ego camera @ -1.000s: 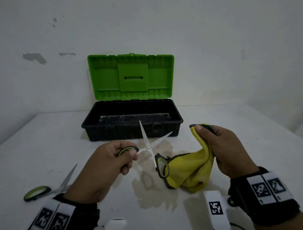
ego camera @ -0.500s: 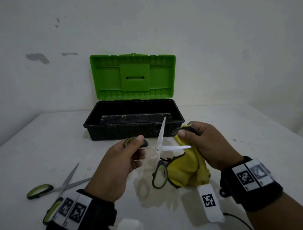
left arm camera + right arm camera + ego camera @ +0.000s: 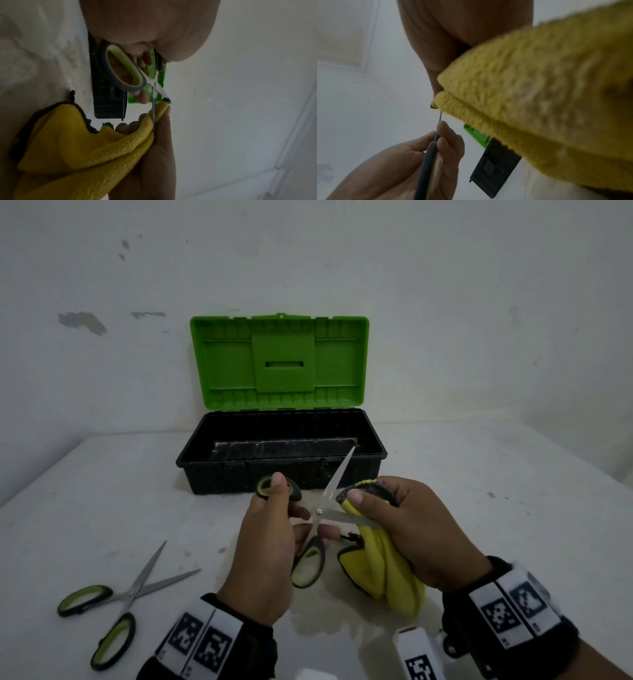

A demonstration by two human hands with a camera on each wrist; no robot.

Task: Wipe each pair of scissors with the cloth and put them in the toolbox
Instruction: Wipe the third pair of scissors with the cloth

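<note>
Steel and soft terry meet at the centre of the head view: the left hand (image 3: pixel 265 553) pinches the upper green-and-black loop of the open scissors (image 3: pixel 320 517), thumb on top, while the right hand (image 3: pixel 407 529) pinches the yellow cloth (image 3: pixel 383 573) round the blade that points toward it. The other blade stands up in front of the black toolbox (image 3: pixel 281 463), whose green lid (image 3: pixel 279 361) is raised; no scissors show inside it. A second pair of scissors (image 3: pixel 126 594) lies open on the white table (image 3: pixel 85 491), well to the left. From the left wrist, the lower handle loop (image 3: pixel 123 67) hangs free by the fingers and the blade disappears edge-on into the cloth fold (image 3: pixel 154 115), thumb on one side, fingertips on the other. From the right wrist, the cloth fills most of the frame (image 3: pixel 539 88); only a thin sliver of blade (image 3: pixel 440 116) shows between it and the left fingers (image 3: pixel 447 135) clamped on the handle. Likely handling: the scissors are light, rigid and slick on the steel, sharp along the inner edges, so the rubbery loops are the safe hold, and the limp cloth wants a thick fold between fingers and edge.
</note>
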